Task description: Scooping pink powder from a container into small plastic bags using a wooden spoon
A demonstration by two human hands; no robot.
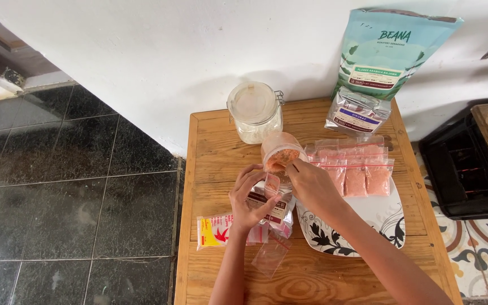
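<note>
My left hand (pixel 248 199) holds a small clear zip bag (pixel 271 184) upright by its mouth, with some pink powder in it. Just to its right, my right hand (pixel 310 183) pinches a thin spoon handle whose tip reaches toward the bag. Behind both hands stands an open jar of pink powder (pixel 280 151). Under my left hand lie a silver foil pouch (pixel 278 211) and a yellow packet (pixel 214 231). An empty clear zip bag (pixel 270 256) lies near the table's front.
Several filled pink zip bags (pixel 357 166) lie on a white patterned plate (pixel 368 223). A lidded glass jar of white powder (pixel 255 111), a silver pouch (pixel 357 117) and a tall teal bag (pixel 387 51) stand at the wall. The wooden table (pixel 323 277) borders dark floor tiles on the left.
</note>
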